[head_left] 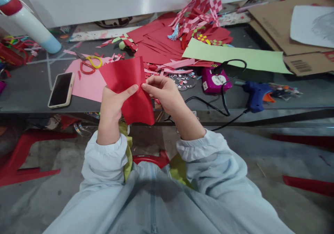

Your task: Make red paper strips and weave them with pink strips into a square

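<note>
A red sheet of paper [124, 74] is held up above the table's front edge, bent along a crease near its right side. My left hand [113, 100] grips it from the left, thumb on the front face and the other fingers hidden behind. At the right edge my right hand [164, 91] pinches the paper between thumb and fingers. Scissors [90, 65] with a yellow and an orange handle loop lie beyond my left hand, partly on a pink sheet [90, 86]. A phone [61, 89] rests to the left of that sheet.
Red paper sheets [159, 42] and woven pink-red strips [198, 13] pile at the back. A light green strip [235, 54] lies to the right. A blue glue gun [257, 96], its cord and a purple box [215, 80] are nearby. A white-blue bottle [31, 21] stands left; cardboard [276, 18] lies right.
</note>
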`<state>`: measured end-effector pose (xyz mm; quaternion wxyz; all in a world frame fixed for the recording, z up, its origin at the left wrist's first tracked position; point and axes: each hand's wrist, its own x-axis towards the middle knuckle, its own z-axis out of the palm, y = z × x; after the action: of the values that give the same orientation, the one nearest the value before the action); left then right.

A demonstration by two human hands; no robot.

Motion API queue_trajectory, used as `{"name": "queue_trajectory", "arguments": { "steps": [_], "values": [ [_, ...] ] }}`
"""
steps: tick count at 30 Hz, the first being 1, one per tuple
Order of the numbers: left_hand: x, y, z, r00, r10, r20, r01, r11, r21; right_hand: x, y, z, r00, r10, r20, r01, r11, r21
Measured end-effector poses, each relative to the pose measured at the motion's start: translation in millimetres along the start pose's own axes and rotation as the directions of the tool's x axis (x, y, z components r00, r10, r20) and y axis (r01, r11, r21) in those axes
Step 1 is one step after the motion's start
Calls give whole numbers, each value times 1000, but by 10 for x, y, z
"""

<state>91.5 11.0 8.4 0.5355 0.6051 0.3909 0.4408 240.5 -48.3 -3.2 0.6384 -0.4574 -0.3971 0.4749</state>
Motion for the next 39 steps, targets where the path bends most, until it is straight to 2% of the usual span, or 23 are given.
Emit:
{"name": "queue_trajectory", "arguments": {
  "steps": [8,17,24,33,39],
  "values": [
    [-13,-15,31,997,40,-58,-40,999,2,-9,-3,34,1000,1,-30,0,1000,19],
    [-14,-18,60,997,42,-69,-50,991,-124,-31,-21,72,999,15,-34,-10,992,129],
    [-6,-14,101,989,38,-140,-65,980,-188,-18,49,107,995,-43,-93,61,979,194],
    [3,-9,124,985,60,-161,-99,964,-246,-15,113,184,990,28,-137,20,943,332],
    [-2,11,110,987,23,-161,-67,959,-274,-17,97,180,992,1,-123,39,946,323]
  ]
}}
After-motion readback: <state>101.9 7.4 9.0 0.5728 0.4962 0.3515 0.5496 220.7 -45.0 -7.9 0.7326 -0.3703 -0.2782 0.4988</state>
